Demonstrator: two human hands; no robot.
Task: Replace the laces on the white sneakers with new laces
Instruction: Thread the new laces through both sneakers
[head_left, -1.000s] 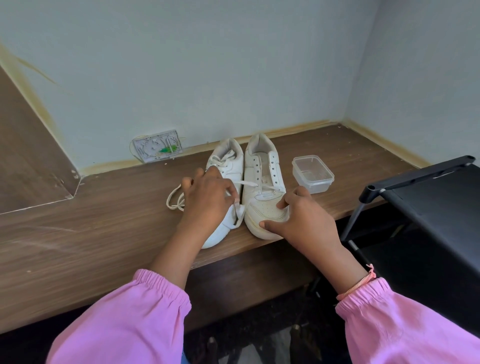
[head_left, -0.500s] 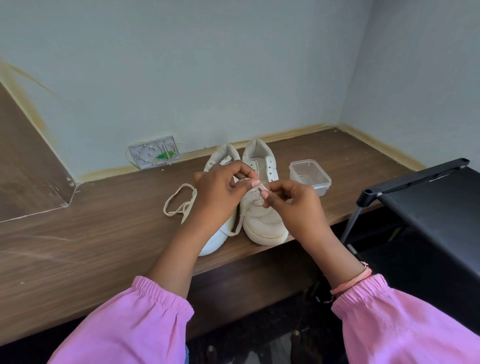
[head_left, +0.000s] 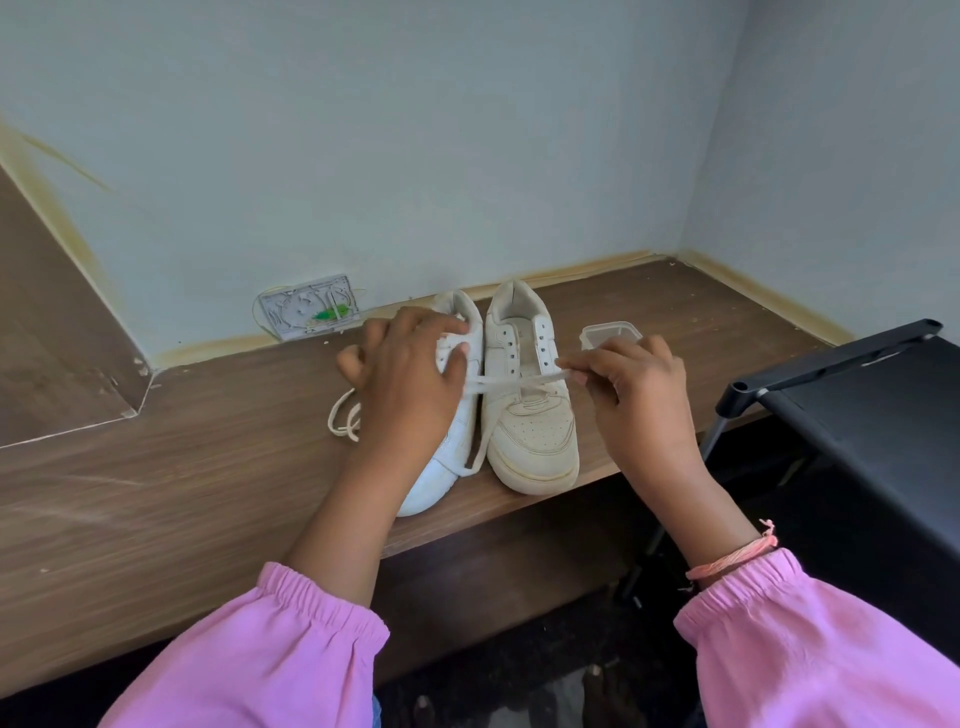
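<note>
Both hands have drawn apart since half a second ago, when they met over the right sneaker's eyelets, and the lace now stretches flat between them. At far left a wall plate (head_left: 310, 306) sits against the skirting, and a loose coil of cream lace (head_left: 344, 420) lies on the wooden shelf (head_left: 156, 467) just beside the left sneaker (head_left: 441, 467). The left hand (head_left: 410, 379) hovers over that shoe with fingers curled, pinching one end of the white lace (head_left: 511, 382). This lace crosses the lowest eyelets of the right sneaker (head_left: 530, 426), whose upper eyelets stand empty, so the lacing looks barely begun. The right hand (head_left: 639, 384) pinches the other end between thumb and fingertips, in front of a clear plastic container (head_left: 608, 332). At far right stands a black rack (head_left: 857, 395). Being flat, soft and light, the lace will likely twist or slip easily; it is best taken near its stiff tip for threading, while the shoe itself is firm enough to steady by the toe or side.
</note>
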